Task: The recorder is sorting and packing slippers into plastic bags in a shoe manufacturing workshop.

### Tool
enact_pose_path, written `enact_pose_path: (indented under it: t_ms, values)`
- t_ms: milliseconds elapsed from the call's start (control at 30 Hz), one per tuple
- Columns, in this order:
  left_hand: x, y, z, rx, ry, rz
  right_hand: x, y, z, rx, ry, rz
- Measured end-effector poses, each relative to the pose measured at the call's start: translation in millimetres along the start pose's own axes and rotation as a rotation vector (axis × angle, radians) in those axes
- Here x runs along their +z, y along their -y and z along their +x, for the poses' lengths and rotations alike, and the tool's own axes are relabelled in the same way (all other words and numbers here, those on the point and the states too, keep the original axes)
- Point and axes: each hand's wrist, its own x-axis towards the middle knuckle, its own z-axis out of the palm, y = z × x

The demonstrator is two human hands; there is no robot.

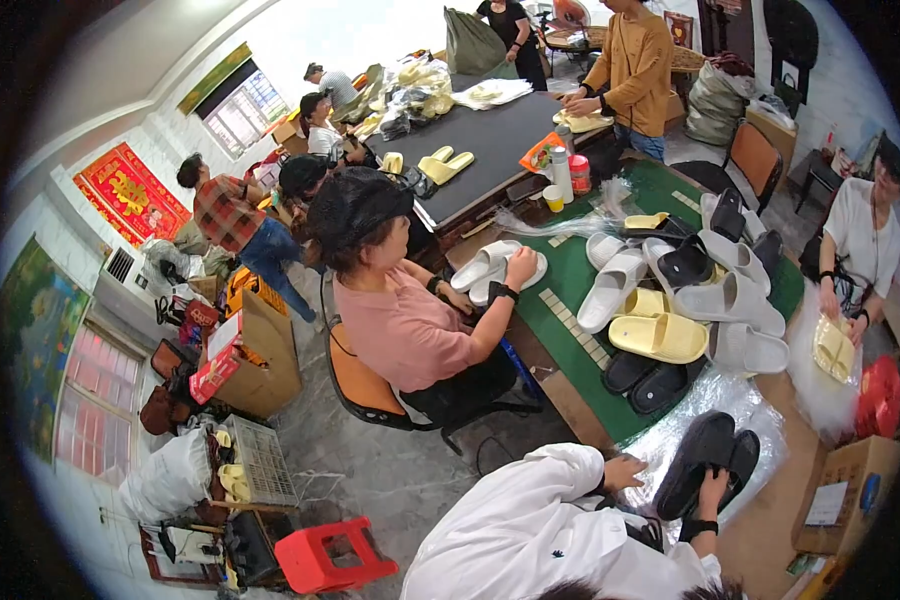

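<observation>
Fingers of the right hand (712,490) pinch black slippers (705,465) — matte, paired on plastic (690,405); left hand (625,470) curled — grip unclear.

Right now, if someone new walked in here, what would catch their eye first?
Probably the heap of white, yellow and black slippers on the green table at centre right. Near the lower edge, the left hand and right hand rest by a pair of black slippers on clear plastic film. A red stool stands lower left.

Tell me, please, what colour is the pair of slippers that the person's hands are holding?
The pair of slippers is black, resting on clear plastic; the head view shows it.
</observation>
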Motion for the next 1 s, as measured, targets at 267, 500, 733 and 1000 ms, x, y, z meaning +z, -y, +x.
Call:
enact_pose_path:
  t_ms: [267,500,733,1000]
  values:
    - [-39.7,-21.5,4.2,-0.092,0.137,0.069,-23.6,7.6,-44.8,-0.031,-0.259,0.315]
    - [-50.0,-45.2,10.7,-0.125,-0.132,0.138,-34.0,-22.8,-64.6,0.036,-0.346,0.289]
    - [-117.4,-98.9,47.3,-0.097,-0.083,0.086,-46.0,-32.1,-103.2,0.034,-0.548,0.202]
    - [-15.8,-75.2,51.2,0.143,0.230,0.246,-22.2,-5.0,-113.9,-0.293,-0.417,0.413]
